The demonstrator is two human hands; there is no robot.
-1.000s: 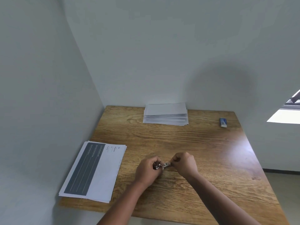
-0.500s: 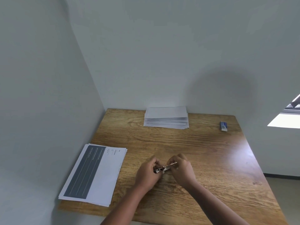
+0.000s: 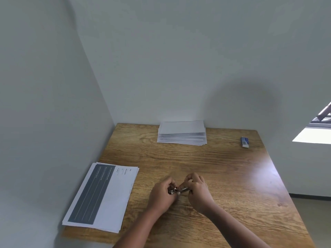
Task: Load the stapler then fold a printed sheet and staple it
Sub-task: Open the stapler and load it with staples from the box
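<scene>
Table [image 3: 223,172] bare between far paper stack [image 3: 182,133] and hands; printed sheets [image 3: 100,197] overhang near-left edge; left hand [image 3: 162,196] and right hand [image 3: 197,190] both pinch small stapler [image 3: 179,190] mid-table, fingers curled

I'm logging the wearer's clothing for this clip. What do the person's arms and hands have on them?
Nothing visible: the left hand and right hand are bare, without gloves, rings, or a watch, and both forearms are uncovered to the frame's bottom edge, with no sleeves in view.
</scene>
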